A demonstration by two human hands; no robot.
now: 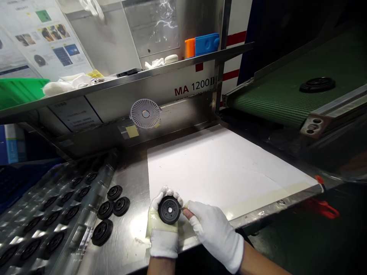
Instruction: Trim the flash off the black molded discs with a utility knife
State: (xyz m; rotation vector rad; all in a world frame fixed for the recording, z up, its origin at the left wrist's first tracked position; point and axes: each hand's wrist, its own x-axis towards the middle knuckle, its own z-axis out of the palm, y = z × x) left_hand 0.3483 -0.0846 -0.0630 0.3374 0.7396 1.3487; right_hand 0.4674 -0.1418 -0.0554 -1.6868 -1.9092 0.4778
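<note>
My left hand (163,233), in a white glove, is closed around a black round plastic part (169,209) with a central hole and small holes around it. The part's flat face is turned up toward me. At its right edge my right hand (213,229), also gloved in white, is closed in a pinch with the thumb tip bare. A thin dark thing seems to show between those fingers and the rim, too small to name. Several more black round parts (120,206) lie on the metal table left of my hands.
Left stands a clear plastic tray (71,233) holding rows of black parts. A white sheet (206,168) covers the table ahead. At right, a green conveyor belt (272,103) carries a black part (317,84). A metal shelf (163,67) and small fan (145,114) are behind.
</note>
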